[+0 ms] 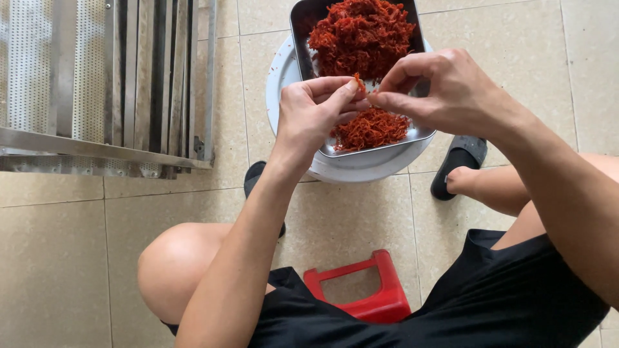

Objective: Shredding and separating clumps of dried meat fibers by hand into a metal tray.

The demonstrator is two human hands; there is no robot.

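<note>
A rectangular metal tray (300, 26) holds a big heap of red shredded strands (361, 35) at its far end and a smaller heap (371, 129) at its near end. The tray rests on a round white basin (280, 77) on the tiled floor. My left hand (316, 113) and my right hand (438, 87) meet just above the smaller heap. Their fingertips pinch a small red strand (358, 82) between them.
A stack of perforated metal racks (97, 84) stands on the floor at the left. I sit on a low red plastic stool (367, 290), knees apart, with black slippers (461, 161) on either side of the basin. Beige floor tiles surround everything.
</note>
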